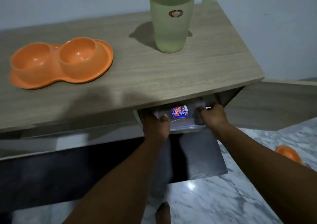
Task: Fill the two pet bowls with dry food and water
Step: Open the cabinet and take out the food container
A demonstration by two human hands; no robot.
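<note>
An orange double pet bowl (61,62) lies on the left of the wooden cabinet top (154,76); both cups look dry and hold nothing. A tall green water jug (169,21) stands at the back right of the top. Under the top's front edge, in the open cabinet, sits a clear plastic lidded container (180,115) with a red and blue label. My left hand (157,126) grips its left side and my right hand (211,115) grips its right side. What is inside the container is hidden.
The cabinet door (274,103) stands swung open to the right. A marble-patterned floor (223,198) spreads below, with an orange object (288,154) on it at the right. My legs and a foot (163,211) show beneath my arms. A pale wall rises behind the cabinet.
</note>
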